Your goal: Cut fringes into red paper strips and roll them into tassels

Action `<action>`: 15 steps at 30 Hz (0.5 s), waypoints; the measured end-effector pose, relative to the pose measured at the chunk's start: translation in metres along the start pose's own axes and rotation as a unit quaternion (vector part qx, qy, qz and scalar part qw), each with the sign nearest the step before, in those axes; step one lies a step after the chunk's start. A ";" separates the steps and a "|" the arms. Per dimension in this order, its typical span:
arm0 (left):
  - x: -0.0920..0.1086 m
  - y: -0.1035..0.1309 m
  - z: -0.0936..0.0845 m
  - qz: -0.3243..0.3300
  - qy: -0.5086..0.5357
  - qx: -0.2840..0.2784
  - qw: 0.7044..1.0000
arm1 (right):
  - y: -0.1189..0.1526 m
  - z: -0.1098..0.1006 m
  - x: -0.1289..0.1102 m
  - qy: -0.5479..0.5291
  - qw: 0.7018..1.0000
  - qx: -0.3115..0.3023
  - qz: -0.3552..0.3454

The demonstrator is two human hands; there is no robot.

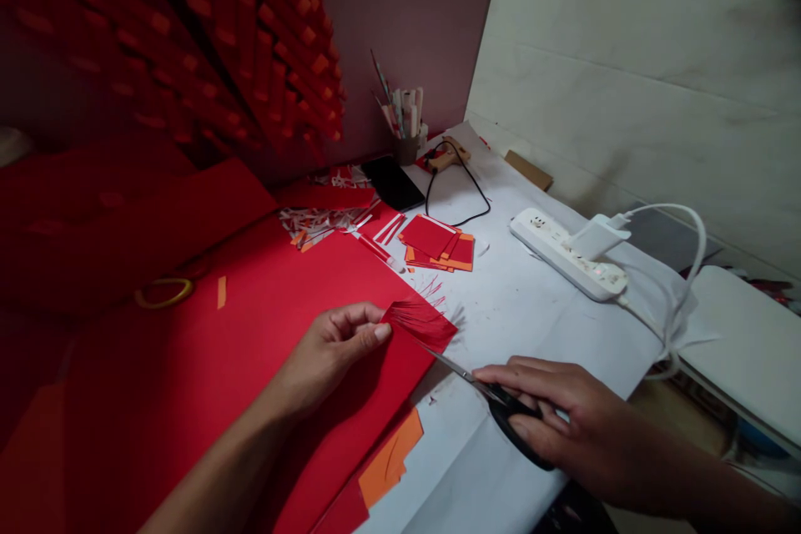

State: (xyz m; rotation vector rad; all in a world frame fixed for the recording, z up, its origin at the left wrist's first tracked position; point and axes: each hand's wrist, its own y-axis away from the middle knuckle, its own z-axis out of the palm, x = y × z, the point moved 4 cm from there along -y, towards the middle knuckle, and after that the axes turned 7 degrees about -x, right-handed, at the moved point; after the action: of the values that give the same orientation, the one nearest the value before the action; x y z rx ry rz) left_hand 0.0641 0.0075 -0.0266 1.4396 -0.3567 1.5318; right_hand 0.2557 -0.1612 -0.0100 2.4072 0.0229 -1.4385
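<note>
Fringed red paper (425,320) held up to scissors (496,402)

The left hand (338,350) pinches one end of the paper between thumb and fingers; the piece extends rightward from that grip, over the right edge of a large red sheet (250,350), between both hands; the right hand (556,421) is curled round the scissors' black handles, the blades pointing at the fringe; a power strip (544,240) lies along the table (551,334)'s wall-side edge.
</note>
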 end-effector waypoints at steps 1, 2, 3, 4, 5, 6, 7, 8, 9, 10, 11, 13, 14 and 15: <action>0.000 0.000 0.000 -0.001 -0.007 -0.003 1.000 | -0.001 0.000 0.000 -0.006 1.000 0.003 0.003; 0.000 0.001 0.000 -0.003 -0.014 -0.005 1.000 | -0.001 0.001 0.001 -0.012 1.000 0.005 0.006; -0.001 0.001 0.000 -0.006 -0.020 -0.008 1.000 | -0.002 0.001 0.001 -0.018 1.000 0.006 0.008; -0.002 0.001 -0.001 -0.010 -0.025 -0.009 1.000 | -0.003 0.001 0.001 -0.023 1.000 0.005 0.009; -0.002 0.001 -0.001 -0.014 -0.028 -0.011 0.999 | -0.004 0.002 0.001 -0.027 1.000 0.003 0.011; -0.003 0.001 -0.002 -0.016 -0.027 -0.011 0.999 | -0.005 0.002 0.001 -0.031 0.999 0.001 0.013; -0.003 0.001 -0.002 -0.015 -0.026 -0.011 0.999 | -0.005 0.003 0.002 -0.035 0.999 0.001 0.014; -0.003 0.001 -0.002 -0.012 -0.025 -0.011 1.000 | -0.005 0.003 0.002 -0.038 0.999 0.002 0.013; -0.003 0.001 -0.002 -0.010 -0.025 -0.009 1.000 | -0.005 0.003 0.002 -0.041 0.999 0.002 0.011; -0.003 0.000 -0.002 -0.009 -0.024 -0.008 1.000 | -0.005 0.003 0.003 -0.043 0.999 0.002 0.009; -0.003 0.000 -0.002 -0.009 -0.024 -0.007 1.000 | -0.005 0.003 0.003 -0.045 0.999 0.002 0.007; -0.003 0.000 -0.001 -0.013 -0.019 -0.009 1.000 | -0.005 0.003 0.004 -0.048 0.999 0.002 0.002; -0.003 0.000 -0.001 -0.015 -0.017 -0.009 1.000 | -0.005 0.003 0.003 -0.048 0.999 0.001 0.000; -0.003 0.000 -0.001 -0.014 -0.015 -0.009 1.000 | -0.005 0.003 0.003 -0.045 0.999 -0.001 -0.002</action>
State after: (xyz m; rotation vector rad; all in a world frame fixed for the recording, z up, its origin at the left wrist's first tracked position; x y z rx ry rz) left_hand 0.0634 0.0070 -0.0299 1.4479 -0.3653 1.4822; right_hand 0.2532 -0.1578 -0.0151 2.3397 0.0068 -1.5474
